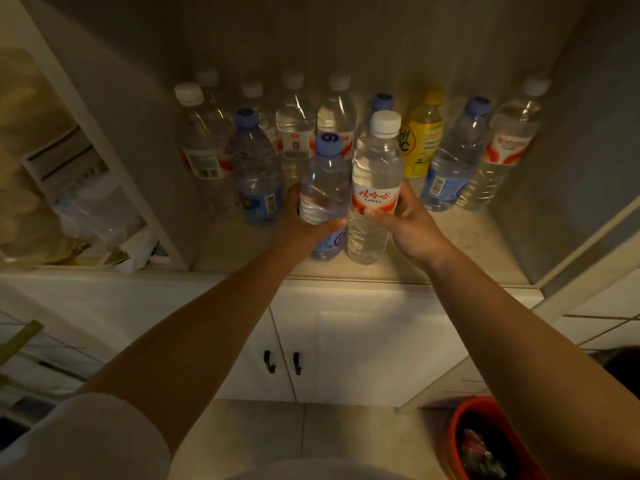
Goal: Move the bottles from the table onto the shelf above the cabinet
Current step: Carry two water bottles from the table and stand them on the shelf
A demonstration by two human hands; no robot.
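At the centre of the frame stood two upright bottles, side by side on the front of the shelf — a blue-capped bottle gripped by the left hand, and a white-capped bottle with a red label gripped by the right hand, fingers curled round each. Behind them stood rows of bottles, including a yellow bottle. Below — white cabinet doors; at lower right, a red bin.

I'm looking into a home, likely a kitchen or pantry corner: a white cabinet with two dark door handles, a recessed shelf stocked with water bottles, pale floor tiles, and an orange-red bin beside me.
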